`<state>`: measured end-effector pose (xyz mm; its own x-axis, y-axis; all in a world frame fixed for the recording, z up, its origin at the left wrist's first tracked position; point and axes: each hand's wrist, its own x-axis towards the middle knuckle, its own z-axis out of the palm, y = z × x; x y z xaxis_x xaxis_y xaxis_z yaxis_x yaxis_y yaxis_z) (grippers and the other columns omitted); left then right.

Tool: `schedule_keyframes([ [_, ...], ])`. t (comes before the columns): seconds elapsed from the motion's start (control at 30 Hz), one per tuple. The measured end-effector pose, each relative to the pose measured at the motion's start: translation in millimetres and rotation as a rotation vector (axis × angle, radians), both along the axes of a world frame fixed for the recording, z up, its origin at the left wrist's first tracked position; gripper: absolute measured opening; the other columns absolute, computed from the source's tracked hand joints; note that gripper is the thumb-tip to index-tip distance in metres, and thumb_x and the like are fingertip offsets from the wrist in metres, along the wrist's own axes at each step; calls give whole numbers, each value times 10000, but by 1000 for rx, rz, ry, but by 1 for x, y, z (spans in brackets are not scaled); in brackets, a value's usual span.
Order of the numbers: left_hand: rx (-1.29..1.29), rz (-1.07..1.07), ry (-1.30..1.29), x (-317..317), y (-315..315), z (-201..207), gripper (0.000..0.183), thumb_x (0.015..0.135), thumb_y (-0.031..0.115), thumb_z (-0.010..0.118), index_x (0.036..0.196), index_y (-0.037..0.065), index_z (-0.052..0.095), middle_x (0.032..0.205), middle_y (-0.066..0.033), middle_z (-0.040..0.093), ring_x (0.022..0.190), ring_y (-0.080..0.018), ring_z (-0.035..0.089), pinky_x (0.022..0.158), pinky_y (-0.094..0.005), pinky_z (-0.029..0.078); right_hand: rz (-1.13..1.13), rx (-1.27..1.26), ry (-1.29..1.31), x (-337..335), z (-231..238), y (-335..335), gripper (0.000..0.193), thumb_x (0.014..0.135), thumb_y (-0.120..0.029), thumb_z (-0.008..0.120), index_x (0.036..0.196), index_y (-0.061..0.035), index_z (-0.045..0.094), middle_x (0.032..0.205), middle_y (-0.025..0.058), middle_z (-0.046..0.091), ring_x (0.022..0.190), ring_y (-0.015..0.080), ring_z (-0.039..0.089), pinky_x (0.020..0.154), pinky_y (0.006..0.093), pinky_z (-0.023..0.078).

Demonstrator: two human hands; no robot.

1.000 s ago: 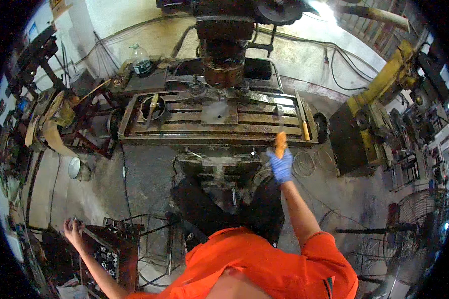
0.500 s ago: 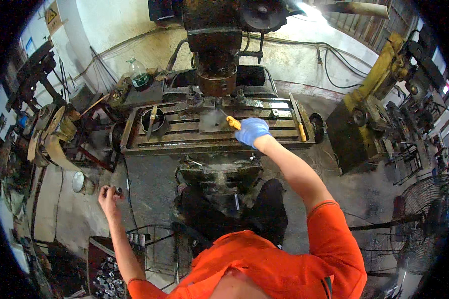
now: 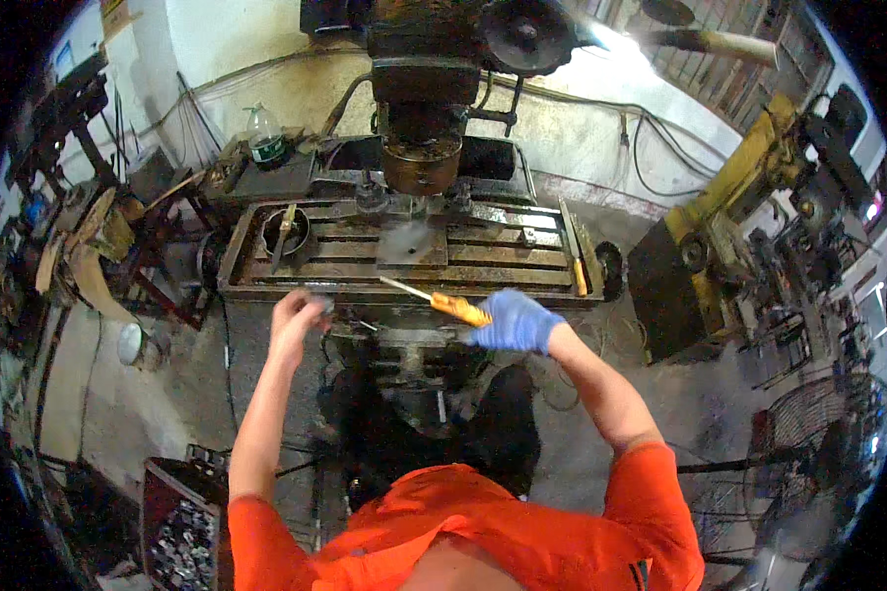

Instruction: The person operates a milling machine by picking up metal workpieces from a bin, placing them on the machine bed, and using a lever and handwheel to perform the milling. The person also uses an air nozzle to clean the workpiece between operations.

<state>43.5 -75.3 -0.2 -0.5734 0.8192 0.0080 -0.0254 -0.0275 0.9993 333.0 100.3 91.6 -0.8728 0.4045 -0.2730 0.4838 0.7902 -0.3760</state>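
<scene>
My right hand (image 3: 517,320), in a blue glove, is closed around the yellow handle of a screwdriver (image 3: 460,309). Its bare shaft points left, over the front edge of the milling machine table (image 3: 335,282). My bare left hand (image 3: 294,325) is at the left of that front edge, fingers pinched on a small metal piece (image 3: 323,304), which is blurred and partly hidden. Beneath the machine's spindle head (image 3: 422,163), a flat plate (image 3: 396,252) lies on the slotted table.
A round pot with a brush (image 3: 284,236) stands on the table's left, and a long yellow-handled tool (image 3: 579,273) lies at its right end. A bin of small metal parts (image 3: 153,512) is at lower left, a fan (image 3: 808,443) at right, a tin can (image 3: 133,345) on the left floor.
My left hand has risen from lower left toward the table with the small piece. My right hand has drawn the screwdriver back from the plate under the spindle, toward me.
</scene>
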Motion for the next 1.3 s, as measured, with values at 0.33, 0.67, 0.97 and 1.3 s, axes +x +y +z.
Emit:
schedule_keyframes([
  [0.33, -144, -137, 1270, 12, 177, -1, 216, 665, 179, 616, 839, 54, 590, 864, -143, 601, 837, -331, 566, 737, -410, 457, -236, 76, 304, 43, -9, 28, 310, 710, -372, 651, 826, -85, 652, 704, 175, 603, 635, 323, 593, 580, 336, 463],
  [0.67, -170, -107, 1404, 20, 181, 3, 235, 692, 139, 590, 921, 86, 584, 856, -115, 588, 834, -310, 564, 750, -413, 423, -430, -21, 298, 23, -160, 72, 356, 691, -385, 651, 855, -70, 660, 810, 140, 644, 725, 275, 626, 665, 346, 481],
  [0.97, -219, -61, 1209, 20, 193, -7, 278, 715, 178, 595, 977, 84, 596, 913, -137, 621, 851, -309, 590, 744, -394, 468, 361, 488, 552, 16, 65, -64, 187, 602, -274, 551, 564, -103, 614, 568, 76, 577, 473, 271, 517, 437, 381, 389],
  [1.3, -311, -102, 1213, 15, 193, -7, 323, 733, 239, 586, 1026, 104, 584, 888, -124, 629, 868, -318, 581, 751, -402, 462, 779, 253, 785, 41, 99, -124, 193, 628, -282, 552, 641, -90, 569, 582, 44, 521, 478, 213, 453, 448, 345, 362],
])
